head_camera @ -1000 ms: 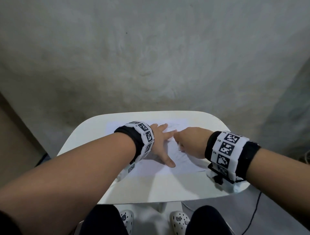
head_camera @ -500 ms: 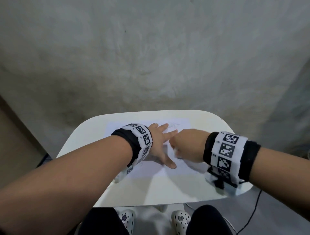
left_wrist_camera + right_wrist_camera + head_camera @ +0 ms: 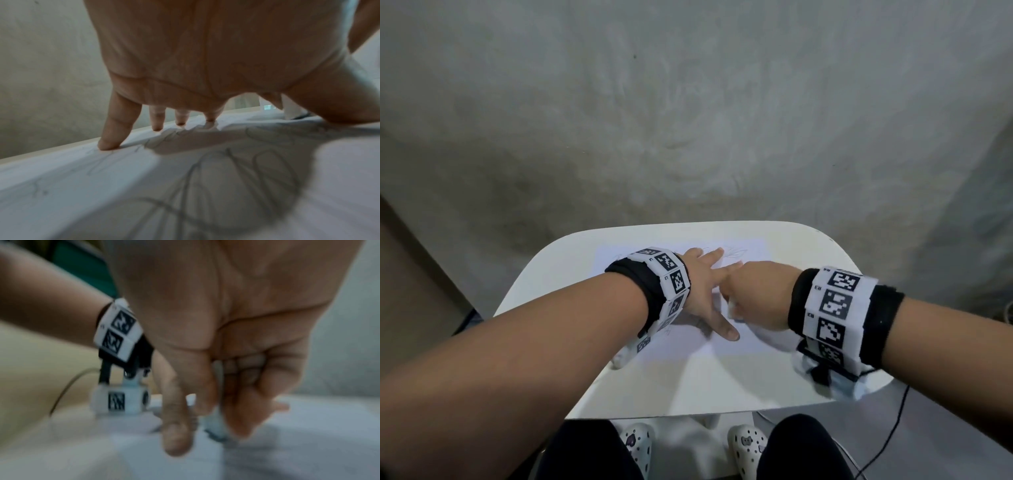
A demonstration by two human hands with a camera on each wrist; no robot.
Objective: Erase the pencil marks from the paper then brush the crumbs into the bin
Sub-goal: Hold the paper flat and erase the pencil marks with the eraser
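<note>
A: Left hand point(image 3: 703, 291) lies flat, fingers spread, pinning the paper point(image 3: 681, 346) on the table point(image 3: 722, 387). Right hand point(image 3: 753, 298) pinches the eraser point(image 3: 216, 426).

B: Advice: short strokes away from the pinning fingers point(image 3: 111, 129); marks point(image 3: 226, 178) remain.

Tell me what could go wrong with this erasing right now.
The paper may crease or tear: only the left hand pins it with spread fingertips while the right hand rubs the eraser beside them. Crumbs may scatter off the small table; no bin shows.
</note>
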